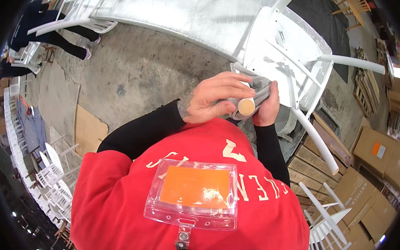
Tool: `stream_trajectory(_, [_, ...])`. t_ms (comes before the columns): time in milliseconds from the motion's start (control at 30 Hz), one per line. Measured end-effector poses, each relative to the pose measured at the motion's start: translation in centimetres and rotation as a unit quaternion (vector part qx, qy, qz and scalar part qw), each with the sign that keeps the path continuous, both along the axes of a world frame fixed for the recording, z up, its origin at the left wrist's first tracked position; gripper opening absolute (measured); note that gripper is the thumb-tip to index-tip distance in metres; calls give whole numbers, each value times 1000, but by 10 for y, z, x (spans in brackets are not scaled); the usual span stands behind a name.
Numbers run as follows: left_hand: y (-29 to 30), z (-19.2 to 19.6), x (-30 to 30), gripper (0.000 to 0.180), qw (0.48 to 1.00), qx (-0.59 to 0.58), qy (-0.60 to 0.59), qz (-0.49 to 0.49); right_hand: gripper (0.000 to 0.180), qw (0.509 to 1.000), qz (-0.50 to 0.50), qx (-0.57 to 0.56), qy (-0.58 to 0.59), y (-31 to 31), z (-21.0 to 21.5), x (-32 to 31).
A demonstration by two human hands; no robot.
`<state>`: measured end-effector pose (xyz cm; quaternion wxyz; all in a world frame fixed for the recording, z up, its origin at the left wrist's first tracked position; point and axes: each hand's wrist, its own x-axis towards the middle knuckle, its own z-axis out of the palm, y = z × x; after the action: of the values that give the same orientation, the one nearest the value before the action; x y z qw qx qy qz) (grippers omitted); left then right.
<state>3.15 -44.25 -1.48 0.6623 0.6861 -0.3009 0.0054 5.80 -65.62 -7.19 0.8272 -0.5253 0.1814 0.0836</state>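
Observation:
A white wooden chair [283,39] lies upside down, its seat underside up and its legs splayed. One white chair leg points toward me, and its bare tan end [246,107] shows between my hands. From the left, my left hand [217,95] curls its fingers over this leg, thumb on the near side. My right hand [268,108] grips a grey cloth [258,85] that wraps around the leg's right and far sides. Part of the cloth passes behind my left fingers, and my right palm is hidden by it.
Under the chair is a table covered in shiny plastic film [170,8]. Cardboard boxes [355,192] and a wooden pallet [313,162] stand on the right. More white chairs [325,229] are at lower right and along the left. A person [46,28] in dark clothes stands at far left.

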Motion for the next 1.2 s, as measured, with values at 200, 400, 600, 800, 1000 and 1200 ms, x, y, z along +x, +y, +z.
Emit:
stream_trajectory(200, [1,-14,31,27,950,-154,213,-169,47,998,-10,-59,11,8,10,-2])
stream_trajectory(400, [-11,-19,54,25,917,-180,249,-254,46,1000,22,-1,22,-4,-13,1])
stream_trajectory(600, [-16,-21,56,26,914,-180,253,-260,45,999,29,-34,-4,3,4,-2])
stream_trajectory(800, [-26,-27,55,24,899,-209,289,-253,42,996,37,-69,-42,-3,-12,1])
stream_trajectory(1000, [-19,-35,59,27,897,-205,280,-275,40,986,-41,123,107,-13,-18,9])
stream_trajectory(1200, [-16,-37,69,31,886,-185,269,-330,42,996,59,-60,-35,-5,-14,2])
